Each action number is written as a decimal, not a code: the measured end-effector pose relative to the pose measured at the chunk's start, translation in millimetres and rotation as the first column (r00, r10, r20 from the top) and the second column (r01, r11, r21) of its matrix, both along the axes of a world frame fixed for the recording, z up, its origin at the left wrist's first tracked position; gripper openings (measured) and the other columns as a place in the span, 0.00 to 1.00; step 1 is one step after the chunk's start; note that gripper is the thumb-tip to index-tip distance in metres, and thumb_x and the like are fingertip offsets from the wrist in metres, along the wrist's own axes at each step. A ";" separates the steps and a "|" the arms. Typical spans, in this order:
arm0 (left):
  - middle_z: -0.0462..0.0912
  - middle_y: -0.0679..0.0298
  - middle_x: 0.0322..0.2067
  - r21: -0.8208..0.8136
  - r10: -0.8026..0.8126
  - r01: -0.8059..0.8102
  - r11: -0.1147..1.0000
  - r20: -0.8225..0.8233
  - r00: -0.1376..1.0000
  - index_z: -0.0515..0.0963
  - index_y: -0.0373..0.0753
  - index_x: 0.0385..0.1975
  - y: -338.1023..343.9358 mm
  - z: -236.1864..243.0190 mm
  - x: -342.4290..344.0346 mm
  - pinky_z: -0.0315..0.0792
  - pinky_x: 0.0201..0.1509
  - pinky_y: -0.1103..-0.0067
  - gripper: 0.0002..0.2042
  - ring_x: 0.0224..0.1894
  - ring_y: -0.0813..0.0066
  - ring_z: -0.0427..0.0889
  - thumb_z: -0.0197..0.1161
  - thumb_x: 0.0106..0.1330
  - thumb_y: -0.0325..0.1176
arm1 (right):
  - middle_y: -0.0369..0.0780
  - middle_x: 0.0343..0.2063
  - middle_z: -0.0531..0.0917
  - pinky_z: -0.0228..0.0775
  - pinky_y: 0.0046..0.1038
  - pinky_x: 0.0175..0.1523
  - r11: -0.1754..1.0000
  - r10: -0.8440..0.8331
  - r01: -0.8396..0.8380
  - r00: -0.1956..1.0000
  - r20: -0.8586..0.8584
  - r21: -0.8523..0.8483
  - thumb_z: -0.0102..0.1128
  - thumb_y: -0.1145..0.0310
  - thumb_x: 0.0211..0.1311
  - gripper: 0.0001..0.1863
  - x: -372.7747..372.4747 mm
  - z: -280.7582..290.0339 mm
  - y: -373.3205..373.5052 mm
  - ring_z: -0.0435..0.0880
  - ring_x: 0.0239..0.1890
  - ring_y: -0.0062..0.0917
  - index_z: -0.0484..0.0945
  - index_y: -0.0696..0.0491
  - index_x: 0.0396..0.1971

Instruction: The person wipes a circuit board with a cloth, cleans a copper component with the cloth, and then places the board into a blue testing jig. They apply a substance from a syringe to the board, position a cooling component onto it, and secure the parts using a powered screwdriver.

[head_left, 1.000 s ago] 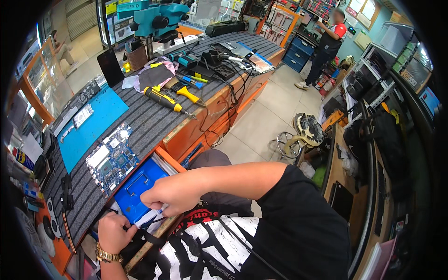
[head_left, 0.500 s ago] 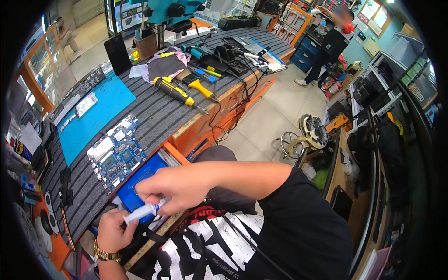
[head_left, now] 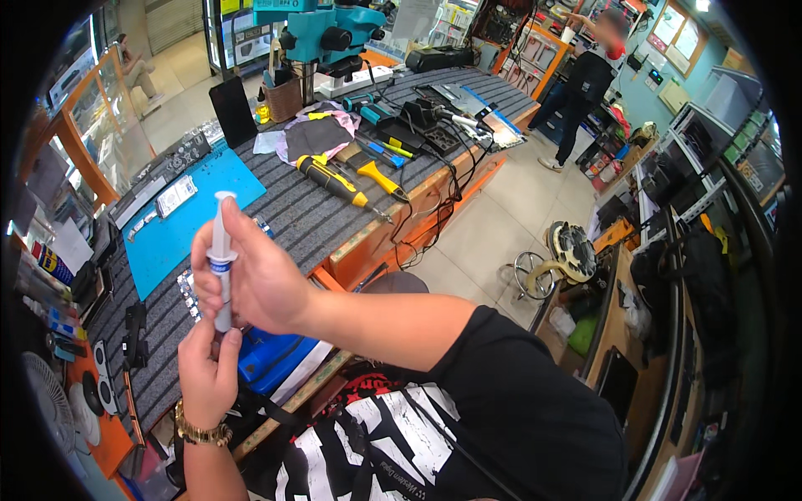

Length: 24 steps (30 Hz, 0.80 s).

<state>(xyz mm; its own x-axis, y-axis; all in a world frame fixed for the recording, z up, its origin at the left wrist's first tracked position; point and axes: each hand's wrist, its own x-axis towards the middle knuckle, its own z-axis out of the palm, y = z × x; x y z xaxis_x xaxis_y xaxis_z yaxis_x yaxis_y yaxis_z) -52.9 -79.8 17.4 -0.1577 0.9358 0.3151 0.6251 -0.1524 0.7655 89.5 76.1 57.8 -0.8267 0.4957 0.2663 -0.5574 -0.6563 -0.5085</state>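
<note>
Two bare hands at the bench, both grasping one syringe point(head_left: 221, 250) with a bluish label band. It is held in the air, nearly upright, plunger end up, on the wearer's side of the blue mat point(head_left: 238, 179), which serves as my landmark. Right hand point(head_left: 271, 275): fingers curled round the barrel, thumb raised alongside the plunger. Left hand point(head_left: 205, 376): thumb and finger pinching the lower end, gold-coloured wristband point(head_left: 200, 427) below. The hands hide the very tip; I cannot tell whether it is capped.

Between mat and wearer: a circuit board point(head_left: 188, 294), mostly covered by the hands, and nearer the wearer a blue tray point(head_left: 280, 359) in an open drawer. On the mat — a silver drive point(head_left: 175, 196). At its far right corner, a dark slab point(head_left: 232, 113) propped upright.

Right of the mat: a grey and pink cloth point(head_left: 322, 135), then a black-and-yellow screwdriver point(head_left: 334, 182) just beside a yellow-handled brush point(head_left: 384, 178). Beyond the mat, to the right: a brown holder point(head_left: 284, 102) and a teal microscope point(head_left: 330, 42). Well off to the mat's right, a co-worker point(head_left: 589, 83) stands on the tiled floor — one arm raised.
</note>
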 end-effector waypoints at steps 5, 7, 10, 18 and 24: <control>0.85 0.69 0.32 -0.014 0.089 -0.089 0.996 0.330 0.940 0.86 0.31 0.49 -10.2 -23.8 -13.6 0.69 0.34 0.83 0.13 0.31 0.88 0.78 0.59 0.94 0.34 | 0.39 0.23 0.76 0.77 0.42 0.43 0.997 0.023 -0.029 0.995 -0.097 -0.066 0.34 0.16 0.86 0.49 -32.8 -7.1 -0.7 0.79 0.28 0.33 0.82 0.52 0.40; 0.85 0.69 0.33 -0.033 0.109 -0.105 0.994 0.409 0.906 0.86 0.32 0.50 -13.3 -24.8 -18.8 0.68 0.33 0.83 0.14 0.31 0.88 0.77 0.58 0.95 0.36 | 0.39 0.23 0.77 0.76 0.45 0.45 0.992 0.008 -0.017 0.998 -0.070 -0.125 0.27 0.08 0.79 0.57 -37.8 -2.9 -0.1 0.79 0.28 0.36 0.82 0.52 0.35; 0.84 0.69 0.35 0.009 0.030 -0.046 0.999 0.629 0.777 0.84 0.34 0.54 -18.7 -23.0 -21.6 0.66 0.33 0.84 0.17 0.32 0.88 0.74 0.54 0.97 0.41 | 0.42 0.23 0.77 0.74 0.48 0.46 0.991 -0.019 0.007 0.995 -0.093 -0.135 0.24 0.06 0.76 0.60 -37.6 10.0 -5.5 0.80 0.30 0.38 0.79 0.53 0.29; 0.69 0.71 0.30 0.152 -0.193 0.176 0.972 0.951 0.242 0.71 0.42 0.40 -15.9 -26.9 -40.2 0.58 0.31 0.79 0.19 0.28 0.83 0.63 0.52 0.98 0.45 | 0.32 0.22 0.70 0.58 0.38 0.42 0.948 0.123 -0.055 0.972 -0.201 0.313 0.21 0.02 0.71 0.62 -60.9 6.7 4.6 0.65 0.26 0.26 0.84 0.49 0.36; 0.68 0.69 0.26 0.280 -0.308 0.259 0.925 0.949 0.073 0.69 0.44 0.39 -18.2 -28.9 -47.6 0.58 0.29 0.79 0.21 0.26 0.81 0.60 0.46 1.00 0.49 | 0.27 0.15 0.66 0.54 0.32 0.38 0.781 0.444 -0.242 0.864 -0.239 0.576 0.30 0.02 0.71 0.59 -87.3 21.5 27.0 0.55 0.19 0.22 0.88 0.45 0.55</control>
<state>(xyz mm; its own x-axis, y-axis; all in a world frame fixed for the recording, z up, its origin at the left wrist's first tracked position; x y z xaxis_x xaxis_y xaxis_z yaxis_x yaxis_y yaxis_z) -100.5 -98.0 -11.6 -0.0729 0.9847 0.1585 -0.7312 -0.1609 0.6629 2.2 103.1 79.3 -0.7164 -0.0973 0.6909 -0.5471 -0.5363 -0.6427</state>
